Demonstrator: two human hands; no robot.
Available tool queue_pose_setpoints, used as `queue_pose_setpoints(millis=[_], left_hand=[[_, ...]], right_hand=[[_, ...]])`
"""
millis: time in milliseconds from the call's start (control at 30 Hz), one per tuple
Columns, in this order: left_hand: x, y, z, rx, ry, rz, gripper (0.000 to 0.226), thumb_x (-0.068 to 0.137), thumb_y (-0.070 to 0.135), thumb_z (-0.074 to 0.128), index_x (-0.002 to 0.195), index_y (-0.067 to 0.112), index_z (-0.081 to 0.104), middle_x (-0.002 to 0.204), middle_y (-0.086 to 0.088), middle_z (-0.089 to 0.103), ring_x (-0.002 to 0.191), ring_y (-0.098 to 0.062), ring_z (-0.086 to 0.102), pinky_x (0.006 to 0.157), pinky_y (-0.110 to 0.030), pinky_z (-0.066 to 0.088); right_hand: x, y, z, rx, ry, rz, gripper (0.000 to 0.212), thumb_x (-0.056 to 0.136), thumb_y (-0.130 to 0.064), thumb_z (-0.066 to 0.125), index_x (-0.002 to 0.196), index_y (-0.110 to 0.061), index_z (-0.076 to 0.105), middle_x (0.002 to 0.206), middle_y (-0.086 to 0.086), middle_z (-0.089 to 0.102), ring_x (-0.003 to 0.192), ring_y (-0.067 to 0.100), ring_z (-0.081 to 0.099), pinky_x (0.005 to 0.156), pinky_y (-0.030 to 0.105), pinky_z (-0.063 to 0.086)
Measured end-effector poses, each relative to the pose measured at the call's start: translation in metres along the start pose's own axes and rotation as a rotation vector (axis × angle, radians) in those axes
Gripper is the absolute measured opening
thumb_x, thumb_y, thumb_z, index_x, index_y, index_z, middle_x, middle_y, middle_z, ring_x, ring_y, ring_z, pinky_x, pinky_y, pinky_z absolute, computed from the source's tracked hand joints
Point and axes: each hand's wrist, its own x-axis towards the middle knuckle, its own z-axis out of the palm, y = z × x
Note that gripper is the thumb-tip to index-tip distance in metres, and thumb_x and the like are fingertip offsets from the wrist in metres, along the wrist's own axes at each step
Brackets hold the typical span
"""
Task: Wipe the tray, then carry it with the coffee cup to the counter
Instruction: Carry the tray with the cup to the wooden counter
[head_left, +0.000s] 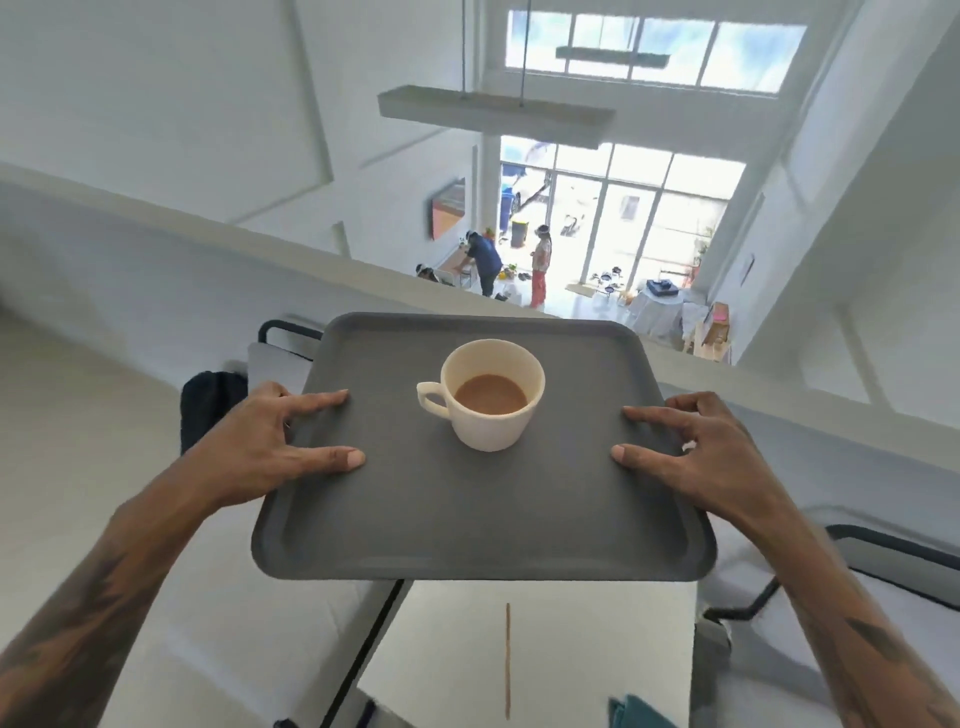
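Table (545, 649) nearest us, white, with a thin brown stick (508, 660) lying on it and a teal cloth (636, 714) at its near right edge. Tray (467, 519) next, dark grey, held level above the table's far end and clear of it. Our left hand (275, 441) grips the tray's left rim: thumb and forefinger spread flat on the top surface, remaining fingers hidden beneath the rim. Our right hand (696, 452) takes the right rim likewise, thumb and forefinger laid on top, other fingers curled over the edge. Cup (491, 395), cream, upright, slightly far of the tray's middle, between our hands and apart from both; handle to the left, brown coffee roughly halfway up. Chair (280, 353), dark-framed, partly hidden beyond the tray on the left; a second chair (883, 561) at right. Low white wall (234, 249) farther off. Beyond it, a lower room with tall bright windows (623, 218), where two people (485, 260) stand.
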Motion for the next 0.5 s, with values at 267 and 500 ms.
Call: queue_pose_setpoints(millis=[267,500], left_hand=[[-0.144,-0.023,-0.027,-0.043,0.266,-0.278,0.080,0.052,0.064,0.078,0.128,0.044,0.059,0.100,0.000,0.047,0.085,-0.011,0.054,0.069,-0.017,0.039],[-0.313,-0.066,-0.050,-0.011,0.495,-0.557,0.082,0.053,0.066,0.074,0.130,0.041,0.059,0.097,-0.001,0.047,0.083,-0.010,0.054,0.067,-0.017,0.039]], right_hand=[[0.022,-0.075,0.025,-0.009,-0.245,-0.314,0.049,0.068,-0.058,0.076,0.114,-0.044,0.069,0.116,-0.006,0.048,0.106,0.015,0.049,0.088,0.030,0.036],[-0.019,-0.187,0.112,0.055,-0.465,-0.612,0.045,0.067,-0.055,0.079,0.110,-0.044,0.071,0.118,-0.008,0.050,0.110,0.014,0.051,0.097,0.032,0.041]])
